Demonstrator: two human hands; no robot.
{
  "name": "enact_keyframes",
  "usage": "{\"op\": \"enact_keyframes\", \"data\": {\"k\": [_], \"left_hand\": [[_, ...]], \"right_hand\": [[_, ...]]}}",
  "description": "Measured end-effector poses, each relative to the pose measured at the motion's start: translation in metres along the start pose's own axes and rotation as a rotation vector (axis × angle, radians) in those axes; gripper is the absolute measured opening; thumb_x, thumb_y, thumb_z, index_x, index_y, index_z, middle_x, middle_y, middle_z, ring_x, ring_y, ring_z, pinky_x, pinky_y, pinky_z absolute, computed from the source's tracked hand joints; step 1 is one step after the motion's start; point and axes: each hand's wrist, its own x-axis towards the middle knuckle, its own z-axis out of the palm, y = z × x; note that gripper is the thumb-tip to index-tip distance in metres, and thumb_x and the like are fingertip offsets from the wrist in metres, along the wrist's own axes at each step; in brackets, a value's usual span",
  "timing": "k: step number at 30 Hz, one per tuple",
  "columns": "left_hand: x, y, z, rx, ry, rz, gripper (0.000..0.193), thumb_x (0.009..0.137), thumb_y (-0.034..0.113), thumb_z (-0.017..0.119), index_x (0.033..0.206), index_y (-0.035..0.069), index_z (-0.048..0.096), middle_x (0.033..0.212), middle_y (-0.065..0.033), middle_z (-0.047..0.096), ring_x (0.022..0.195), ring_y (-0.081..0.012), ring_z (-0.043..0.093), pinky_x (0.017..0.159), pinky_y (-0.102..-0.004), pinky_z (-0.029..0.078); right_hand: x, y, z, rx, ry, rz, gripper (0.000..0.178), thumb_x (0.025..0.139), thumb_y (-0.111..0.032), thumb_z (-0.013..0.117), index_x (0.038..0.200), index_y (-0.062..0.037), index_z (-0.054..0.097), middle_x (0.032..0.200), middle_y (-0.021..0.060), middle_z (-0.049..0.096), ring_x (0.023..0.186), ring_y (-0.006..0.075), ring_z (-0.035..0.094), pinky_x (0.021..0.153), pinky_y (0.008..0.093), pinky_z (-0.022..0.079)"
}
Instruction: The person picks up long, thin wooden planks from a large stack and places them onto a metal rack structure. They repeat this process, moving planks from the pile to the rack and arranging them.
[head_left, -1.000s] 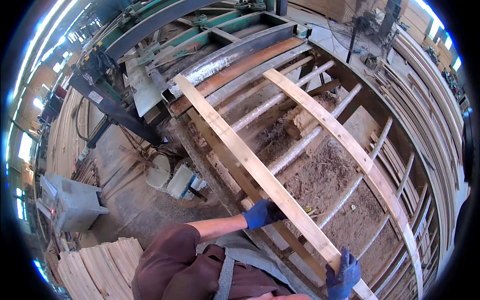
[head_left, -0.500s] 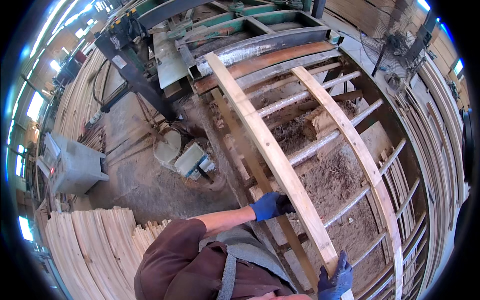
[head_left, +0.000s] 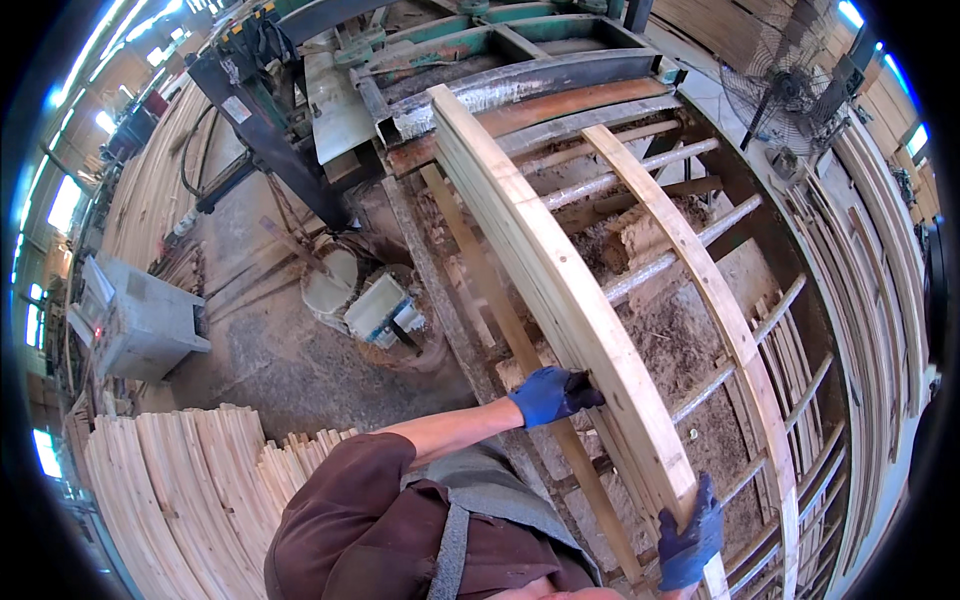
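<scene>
1. Over the roller frame point(head_left: 740, 150), a bundle of boards point(head_left: 575, 280) lay lengthwise, its far end at the dark metal beam point(head_left: 530, 85); whether it rested on that beam could not be told.
2. Right hand point(head_left: 690, 535), blue-gloved: wrapped around the bundle close to its near end, thumb on the left side, fingers on the right.
3. Left hand point(head_left: 552, 396), also gloved: fingers curled against the bundle's left side, farther up. Whether they closed around its underside could not be told.
4. Done, as judged: several boards had been gathered in layers, roughly flush along the visible side. The exact count could not be confirmed.
5. Open, as judged: the bundle had not been released, and a single board point(head_left: 690, 245) lay apart on the rollers to its right, untouched by either hand.
6. Beside the person, at left, a tall pile of pale boards point(head_left: 175, 480) stood neatly stacked. More long boards point(head_left: 870, 240) lay beyond the frame at right; whether either group belonged to the same work could not be established.
</scene>
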Motion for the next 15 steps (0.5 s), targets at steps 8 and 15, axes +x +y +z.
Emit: {"op": "enact_keyframes", "data": {"k": [8, 15], "left_hand": [[0.090, 0.036, 0.013, 0.349, -0.036, 0.070, 0.060, 0.097, 0.061, 0.049, 0.088, 0.003, 0.062, 0.074, -0.0193, 0.064, 0.069, -0.0341, 0.066, 0.071, -0.0460, 0.054], [0.097, 0.037, 0.020, 0.383, -0.056, 0.069, 0.058, 0.096, 0.061, 0.051, 0.084, 0.004, 0.059, 0.077, -0.0163, 0.063, 0.069, -0.0287, 0.064, 0.069, -0.0440, 0.053]], "right_hand": [[0.119, 0.151, 0.054, -0.052, -0.021, 0.053, 0.063, 0.088, -0.044, 0.069, 0.131, 0.0000, 0.058, 0.124, 0.0251, 0.064, 0.116, 0.0391, 0.062, 0.099, 0.0434, 0.049], [0.254, 0.273, 0.121, 0.018, -0.282, 0.278, 0.074, 0.083, -0.057, 0.070, 0.130, 0.0002, 0.060, 0.128, 0.0266, 0.062, 0.121, 0.0412, 0.058, 0.102, 0.0435, 0.047]]}}
